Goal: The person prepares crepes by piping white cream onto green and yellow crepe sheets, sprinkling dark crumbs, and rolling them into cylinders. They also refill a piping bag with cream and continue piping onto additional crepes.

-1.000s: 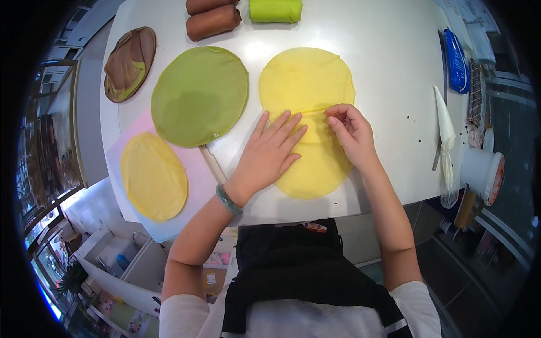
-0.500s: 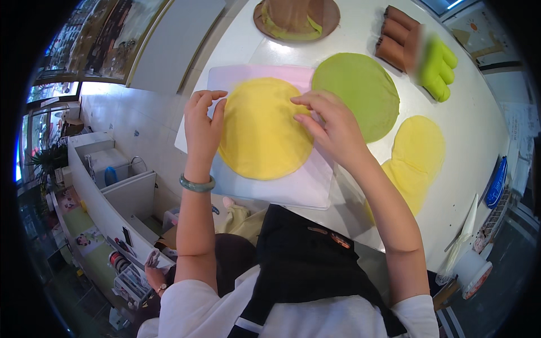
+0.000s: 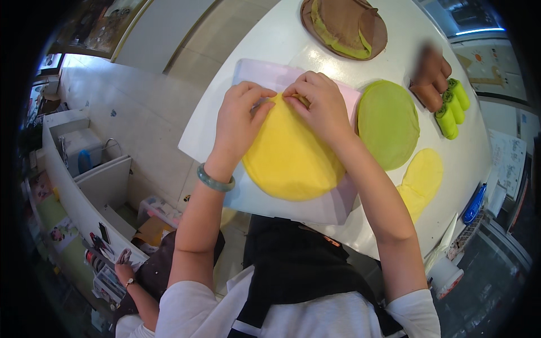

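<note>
A thin round yellow crepe (image 3: 293,158) lies on a pale pink-and-blue board (image 3: 329,213) in front of me. My left hand (image 3: 242,115), with a green bangle at its wrist, pinches the crepe's far edge between thumb and finger. Close beside it, my right hand (image 3: 321,107) pinches that same edge. Between the fingertips the edge is drawn into a narrow peak, while the near part stays rounded and flat on the board.
Right of the board lies a green crepe (image 3: 389,124), with yellow crepe pieces (image 3: 420,174) nearer. Brown-and-green crepes (image 3: 344,25) are stacked at the back. Brown rolls (image 3: 431,81) and green rolls (image 3: 452,110) sit far right. Another person's hand (image 3: 124,270) shows at lower left.
Both hands have come together at the crepe's far edge and taken hold of it. That edge, rounded before, is now gathered to a peak. The whole view has shifted.
</note>
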Tool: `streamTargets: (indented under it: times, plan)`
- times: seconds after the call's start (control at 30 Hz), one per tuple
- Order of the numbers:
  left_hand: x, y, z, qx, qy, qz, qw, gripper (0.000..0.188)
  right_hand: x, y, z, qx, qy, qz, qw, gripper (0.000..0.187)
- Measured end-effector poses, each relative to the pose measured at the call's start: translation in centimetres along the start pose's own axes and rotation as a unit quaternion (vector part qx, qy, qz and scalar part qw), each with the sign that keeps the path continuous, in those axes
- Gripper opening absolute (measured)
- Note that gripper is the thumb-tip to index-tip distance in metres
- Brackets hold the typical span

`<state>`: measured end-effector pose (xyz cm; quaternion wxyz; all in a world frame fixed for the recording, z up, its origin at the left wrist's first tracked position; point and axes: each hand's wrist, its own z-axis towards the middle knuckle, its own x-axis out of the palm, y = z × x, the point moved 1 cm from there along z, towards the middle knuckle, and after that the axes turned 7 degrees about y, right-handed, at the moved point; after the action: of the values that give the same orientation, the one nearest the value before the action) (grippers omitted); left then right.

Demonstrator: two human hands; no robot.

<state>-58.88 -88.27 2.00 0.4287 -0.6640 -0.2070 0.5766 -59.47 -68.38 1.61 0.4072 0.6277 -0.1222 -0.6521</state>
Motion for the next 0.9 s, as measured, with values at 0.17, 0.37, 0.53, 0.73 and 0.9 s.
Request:
streamTargets:
  times: [0.17, 0.37, 0.53, 0.73, 0.9]
  plan:
    - [0.1, 0.1, 0.6, 0.031, -0.001, 0.022, 0.999, 0.018, 0.2, 0.2, 0.2, -0.022, 0.009, -0.014, 1.000, 0.014]
    - [0.3, -0.2, 0.9, 0.025, 0.001, 0.045, 0.999, 0.020, 0.0, 0.0, 0.1, -0.024, 0.014, -0.014, 1.000, 0.015]
    - [0.2, -0.2, 1.0, 0.030, 0.008, 0.049, 0.998, 0.020, 0.2, 0.0, 0.2, -0.012, 0.007, -0.021, 1.000, 0.016]
    - [0.2, -1.3, 1.0, 0.135, 0.035, 0.096, 0.986, 0.018, -1.0, 0.0, -1.4, -0.056, 0.012, 0.007, 0.998, 0.022]
    - [-0.1, -3.2, -0.3, 0.144, 0.111, 0.072, 0.981, 0.013, -3.2, -0.8, -2.4, -0.071, 0.045, 0.007, 0.996, 0.025]
